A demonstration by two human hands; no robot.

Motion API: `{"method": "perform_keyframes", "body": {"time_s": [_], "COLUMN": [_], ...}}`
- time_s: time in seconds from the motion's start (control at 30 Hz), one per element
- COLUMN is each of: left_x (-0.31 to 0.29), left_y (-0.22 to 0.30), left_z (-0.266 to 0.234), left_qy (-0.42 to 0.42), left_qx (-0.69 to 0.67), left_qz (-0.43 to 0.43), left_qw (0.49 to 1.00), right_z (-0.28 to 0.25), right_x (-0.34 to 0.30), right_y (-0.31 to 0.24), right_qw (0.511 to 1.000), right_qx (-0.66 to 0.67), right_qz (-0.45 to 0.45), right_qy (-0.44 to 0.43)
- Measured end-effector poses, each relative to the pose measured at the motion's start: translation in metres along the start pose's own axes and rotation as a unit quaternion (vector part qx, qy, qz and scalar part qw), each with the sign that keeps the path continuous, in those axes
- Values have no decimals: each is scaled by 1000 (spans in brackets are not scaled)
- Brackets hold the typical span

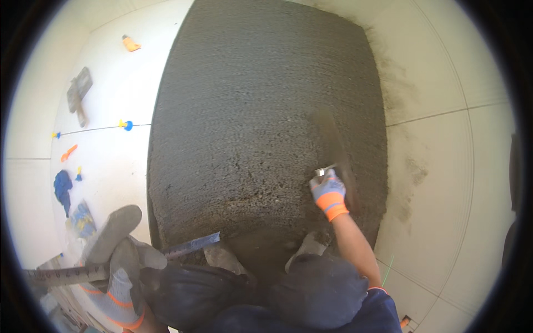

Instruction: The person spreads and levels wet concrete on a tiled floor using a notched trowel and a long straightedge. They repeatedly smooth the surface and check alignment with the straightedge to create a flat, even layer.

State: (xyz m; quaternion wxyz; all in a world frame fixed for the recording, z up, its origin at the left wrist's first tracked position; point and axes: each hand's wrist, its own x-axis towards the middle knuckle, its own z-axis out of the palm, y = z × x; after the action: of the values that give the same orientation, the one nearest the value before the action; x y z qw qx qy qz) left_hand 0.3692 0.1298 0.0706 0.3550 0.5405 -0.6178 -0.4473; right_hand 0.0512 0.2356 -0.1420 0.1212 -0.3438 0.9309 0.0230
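My right hand [328, 191], in a grey glove with an orange cuff, closes around the handle of a plastering trowel. The long blade of the trowel [335, 141] lies on the wet grey mortar bed [250, 83] and is blurred by motion. At the lower left, my left hand [125, 255], in a mortar-smeared grey glove, grips a long metal ruler [66, 275]. One end of the ruler reaches over the near edge of the mortar, beside my knee. Around the right hand the mortar is smoother, while toward the near middle it looks rough and pitted.
Pale tiles [433, 155] border the mortar on both sides. On the left tiles lie a dirty trowel [80, 91], yellow-and-blue tile levelling clips [126, 125], an orange tool [69, 152], a blue cloth-like item [63, 188] and a clear bag [83, 222]. My bent knees [319, 291] are at the near edge.
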Motion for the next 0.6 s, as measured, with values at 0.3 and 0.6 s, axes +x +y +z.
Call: {"method": "perform_keyframes", "body": {"time_s": [0.3, 0.6], "left_x": [-6, -15], "left_y": [7, 6], "left_z": [-2, -6], "left_qy": [121, 187], "left_qx": [18, 8], "left_qz": [71, 49], "left_qw": [990, 981], "right_z": [9, -21], "right_x": [-47, -41], "right_y": [-115, -98], "right_qw": [958, 962], "right_qx": [34, 59], "right_qz": [-218, -260], "right_qy": [-182, -59]}}
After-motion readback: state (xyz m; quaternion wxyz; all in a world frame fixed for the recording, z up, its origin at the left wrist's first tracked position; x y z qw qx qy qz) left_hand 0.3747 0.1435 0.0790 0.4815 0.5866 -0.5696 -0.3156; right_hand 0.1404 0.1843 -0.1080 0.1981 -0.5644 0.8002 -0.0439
